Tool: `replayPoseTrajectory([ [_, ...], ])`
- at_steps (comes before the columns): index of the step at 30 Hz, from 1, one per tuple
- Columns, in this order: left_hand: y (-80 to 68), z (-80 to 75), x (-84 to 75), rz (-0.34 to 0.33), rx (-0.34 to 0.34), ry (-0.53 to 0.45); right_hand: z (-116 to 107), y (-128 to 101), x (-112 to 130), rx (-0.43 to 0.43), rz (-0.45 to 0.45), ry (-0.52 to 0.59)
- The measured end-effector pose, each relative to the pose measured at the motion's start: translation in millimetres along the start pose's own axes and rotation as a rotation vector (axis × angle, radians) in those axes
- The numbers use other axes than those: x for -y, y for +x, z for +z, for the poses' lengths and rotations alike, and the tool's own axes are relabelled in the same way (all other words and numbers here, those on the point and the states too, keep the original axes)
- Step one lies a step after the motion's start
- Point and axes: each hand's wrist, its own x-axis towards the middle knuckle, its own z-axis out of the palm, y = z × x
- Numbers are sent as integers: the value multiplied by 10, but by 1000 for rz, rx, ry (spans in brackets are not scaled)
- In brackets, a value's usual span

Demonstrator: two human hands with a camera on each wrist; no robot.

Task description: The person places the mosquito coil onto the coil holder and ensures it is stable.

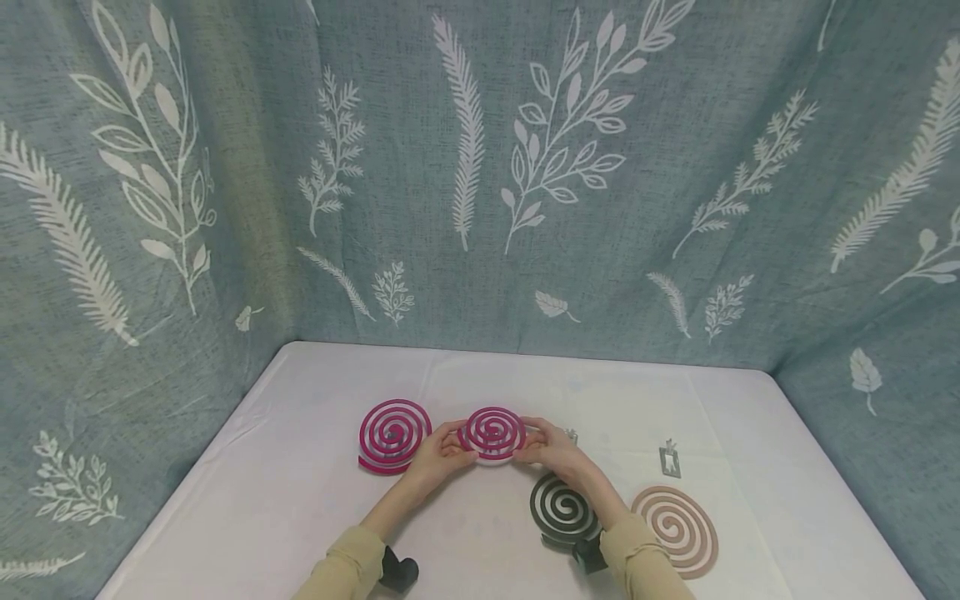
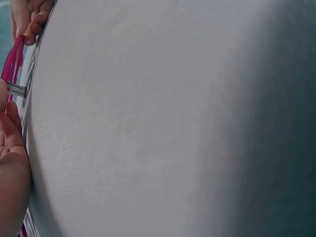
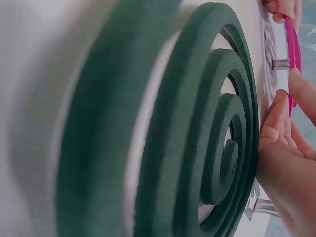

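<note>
Both hands hold a pink spiral coil [image 1: 492,432] by its edges, just above the white tablecloth [image 1: 300,483]. My left hand [image 1: 459,451] pinches its left rim and my right hand [image 1: 529,446] its right rim. In the left wrist view the pink coil [image 2: 11,61] is edge-on, with a small metal stand [image 2: 16,89] under it between my left hand [image 2: 9,133] and the other hand's fingers [image 2: 29,19]. In the right wrist view my right hand [image 3: 284,118] touches the pink coil [image 3: 295,44] above a metal stand [image 3: 281,64].
A second pink coil [image 1: 393,435] lies left of the hands. A dark green coil [image 1: 562,508] [image 3: 207,123] sits under my right forearm, with a beige coil [image 1: 677,529] to its right. A loose metal stand [image 1: 670,460] lies behind them. Patterned curtains [image 1: 480,167] wall the table.
</note>
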Motion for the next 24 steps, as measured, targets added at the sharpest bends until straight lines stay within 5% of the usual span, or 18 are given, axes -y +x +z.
replayPoseTrajectory([
  [6,4,2,1,-3,-3,1,-6,4,-5,1,3,-5],
  [13,-142,6,-294,-19,25,-22,-2,27,-29,-4,8,-13],
  [24,-143,3,-303,-16,32,-25,-11,23,-21,0,-5,-11],
])
